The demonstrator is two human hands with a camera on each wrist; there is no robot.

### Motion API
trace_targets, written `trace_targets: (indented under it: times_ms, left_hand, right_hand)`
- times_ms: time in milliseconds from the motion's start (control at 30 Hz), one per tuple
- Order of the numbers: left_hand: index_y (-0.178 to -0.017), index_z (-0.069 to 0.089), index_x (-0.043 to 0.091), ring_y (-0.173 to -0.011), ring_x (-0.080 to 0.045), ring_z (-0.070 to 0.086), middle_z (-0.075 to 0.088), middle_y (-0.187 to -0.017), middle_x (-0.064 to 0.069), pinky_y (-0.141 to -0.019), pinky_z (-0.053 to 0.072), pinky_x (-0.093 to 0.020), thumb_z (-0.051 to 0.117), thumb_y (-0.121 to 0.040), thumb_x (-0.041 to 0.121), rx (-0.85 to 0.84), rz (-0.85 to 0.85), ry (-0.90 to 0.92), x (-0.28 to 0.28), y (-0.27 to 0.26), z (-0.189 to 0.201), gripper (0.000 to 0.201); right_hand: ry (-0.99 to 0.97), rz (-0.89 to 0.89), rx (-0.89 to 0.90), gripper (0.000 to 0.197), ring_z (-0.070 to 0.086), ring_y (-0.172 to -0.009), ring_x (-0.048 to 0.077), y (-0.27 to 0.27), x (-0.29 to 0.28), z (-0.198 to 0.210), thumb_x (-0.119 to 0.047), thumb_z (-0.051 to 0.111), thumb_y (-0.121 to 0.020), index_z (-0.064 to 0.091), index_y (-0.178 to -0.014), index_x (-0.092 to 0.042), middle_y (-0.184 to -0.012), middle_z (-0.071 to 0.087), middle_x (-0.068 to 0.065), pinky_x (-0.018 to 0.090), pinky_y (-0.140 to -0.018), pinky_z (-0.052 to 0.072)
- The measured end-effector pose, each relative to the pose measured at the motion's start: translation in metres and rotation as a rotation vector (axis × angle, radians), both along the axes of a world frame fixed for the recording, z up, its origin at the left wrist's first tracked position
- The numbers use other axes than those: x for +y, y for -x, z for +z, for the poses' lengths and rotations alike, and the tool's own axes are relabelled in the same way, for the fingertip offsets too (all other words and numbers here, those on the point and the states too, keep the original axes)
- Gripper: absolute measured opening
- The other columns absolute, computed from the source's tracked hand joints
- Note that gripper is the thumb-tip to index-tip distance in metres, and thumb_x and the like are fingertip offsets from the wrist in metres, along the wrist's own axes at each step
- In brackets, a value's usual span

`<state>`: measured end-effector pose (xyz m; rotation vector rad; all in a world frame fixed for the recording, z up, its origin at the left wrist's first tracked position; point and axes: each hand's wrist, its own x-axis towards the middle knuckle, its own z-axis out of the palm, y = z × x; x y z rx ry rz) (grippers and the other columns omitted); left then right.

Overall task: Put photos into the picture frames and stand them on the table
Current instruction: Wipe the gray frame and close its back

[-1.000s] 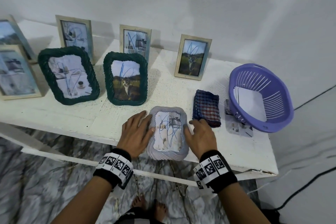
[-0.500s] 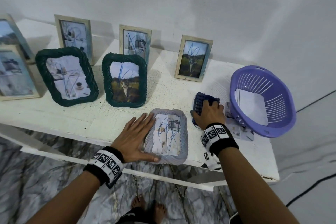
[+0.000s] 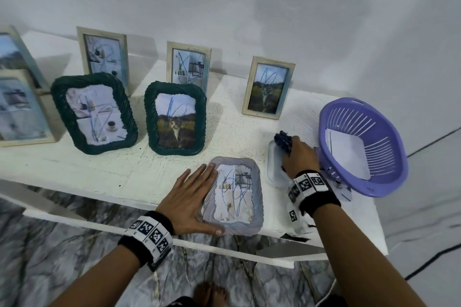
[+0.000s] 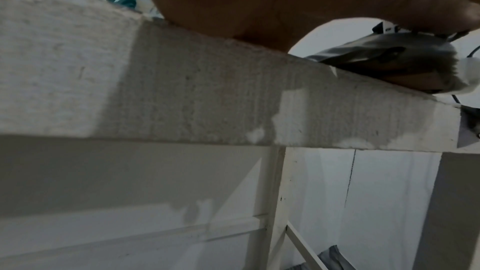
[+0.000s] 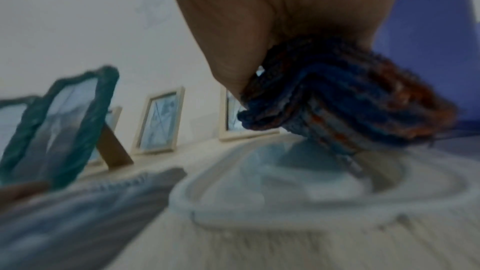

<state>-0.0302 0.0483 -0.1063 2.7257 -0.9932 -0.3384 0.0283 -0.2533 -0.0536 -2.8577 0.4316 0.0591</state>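
Note:
A grey-lilac wavy frame (image 3: 234, 197) with a scribbled photo in it lies flat at the table's front edge, overhanging it slightly. My left hand (image 3: 189, 197) rests on the frame's left side with straight fingers and the thumb along its near edge. To the right, my right hand (image 3: 299, 154) grips a bunched blue-and-red checked cloth (image 3: 283, 141), which is pressed down onto a clear pane (image 3: 274, 169) lying on the table. The right wrist view shows the cloth (image 5: 350, 106) squeezed in my fingers above the pane (image 5: 259, 192). The left wrist view shows the frame's underside (image 4: 389, 59).
A purple basket (image 3: 361, 147) holding white sheets stands at the right, with loose prints under its near rim. Two dark green frames (image 3: 174, 119) and several pale wooden frames (image 3: 268, 87) stand behind, towards the wall. The table's front edge (image 4: 182, 89) lies just under my left wrist.
My right hand left the grey frame's right side, went to the checked cloth and bunched it up, uncovering the clear pane. My left hand stayed on the frame.

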Motion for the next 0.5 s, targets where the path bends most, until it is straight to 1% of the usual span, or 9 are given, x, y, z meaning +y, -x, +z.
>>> trace_targets:
  times_ms: [67, 133, 200, 267, 300, 367, 433, 500]
  left_hand:
    - [-0.151, -0.022, 0.017, -0.145, -0.012, -0.027, -0.031, -0.158, 0.002, -0.120, -0.007, -0.044, 0.037, -0.060, 0.100, -0.002, 0.004, -0.029, 0.000, -0.001, -0.001, 0.137]
    - [-0.151, -0.023, 0.016, -0.146, -0.013, -0.026, -0.030, -0.158, 0.001, -0.120, -0.007, -0.045, 0.037, -0.057, 0.102, 0.006, 0.013, -0.039, -0.001, -0.002, -0.002, 0.141]
    - [-0.152, -0.020, 0.015, -0.147, -0.013, -0.022, -0.027, -0.159, 0.000, -0.120, -0.006, -0.044, 0.038, -0.055, 0.102, 0.013, 0.022, -0.033, -0.001, -0.002, -0.004, 0.143]
    - [-0.152, -0.018, 0.014, -0.148, -0.013, -0.020, -0.024, -0.160, 0.001, -0.120, -0.006, -0.043, 0.039, -0.055, 0.102, 0.008, 0.029, -0.022, -0.002, -0.003, -0.004, 0.143]
    - [-0.153, -0.017, 0.015, -0.148, -0.012, -0.019, -0.024, -0.160, 0.001, -0.120, -0.007, -0.042, 0.040, -0.055, 0.101, 0.013, 0.031, -0.014, -0.001, -0.003, -0.004, 0.142]
    - [-0.153, -0.016, 0.016, -0.148, -0.011, -0.019, -0.023, -0.160, 0.002, -0.120, -0.008, -0.042, 0.041, -0.056, 0.101, 0.020, 0.033, 0.001, -0.001, -0.004, -0.003, 0.141]
    - [-0.154, -0.015, 0.017, -0.148, -0.011, -0.019, -0.023, -0.160, 0.003, -0.120, -0.009, -0.041, 0.042, -0.055, 0.101, 0.035, 0.033, 0.007, -0.001, -0.005, -0.003, 0.142]
    - [-0.154, -0.015, 0.017, -0.147, -0.010, -0.020, -0.024, -0.160, 0.003, -0.120, -0.009, -0.040, 0.043, -0.054, 0.100, 0.045, 0.035, 0.008, 0.000, -0.005, -0.004, 0.143]
  right_hand:
    - [-0.113, -0.014, -0.074, 0.021, 0.059, -0.092, 0.041, 0.003, -0.002, 0.012, -0.010, 0.052, -0.089, 0.047, -0.108, -0.002, -0.104, 0.062, 0.025, 0.042, -0.073, 0.047]
    - [-0.187, 0.002, -0.171, 0.018, 0.060, -0.083, 0.039, 0.013, 0.006, 0.020, -0.010, 0.054, -0.087, 0.048, -0.103, -0.004, -0.095, 0.064, 0.022, 0.043, -0.069, 0.050]
    - [-0.207, 0.090, -0.255, 0.021, 0.060, -0.079, 0.035, 0.027, 0.023, 0.023, -0.009, 0.055, -0.086, 0.051, -0.106, -0.006, -0.092, 0.064, 0.017, 0.039, -0.066, 0.049]
    - [-0.166, 0.223, -0.304, 0.030, 0.057, -0.084, 0.032, 0.045, 0.045, 0.023, -0.008, 0.057, -0.085, 0.055, -0.115, -0.005, -0.095, 0.063, 0.015, 0.032, -0.066, 0.040]
    - [-0.138, 0.287, -0.306, 0.033, 0.054, -0.086, 0.031, 0.052, 0.057, 0.019, -0.009, 0.057, -0.085, 0.055, -0.118, -0.004, -0.098, 0.063, 0.014, 0.032, -0.066, 0.038]
    - [-0.064, 0.402, -0.251, 0.038, 0.053, -0.086, 0.030, 0.062, 0.077, 0.006, -0.018, 0.051, -0.086, 0.055, -0.121, -0.004, -0.104, 0.063, 0.013, 0.035, -0.067, 0.043]
    - [0.035, 0.471, -0.120, 0.047, 0.055, -0.089, 0.032, 0.065, 0.089, -0.012, -0.028, 0.037, -0.086, 0.055, -0.122, -0.005, -0.112, 0.062, 0.013, 0.038, -0.075, 0.048]
    - [0.084, 0.486, -0.024, 0.051, 0.056, -0.092, 0.035, 0.064, 0.095, -0.027, -0.028, 0.034, -0.082, 0.059, -0.120, -0.005, -0.116, 0.062, 0.013, 0.041, -0.081, 0.048]
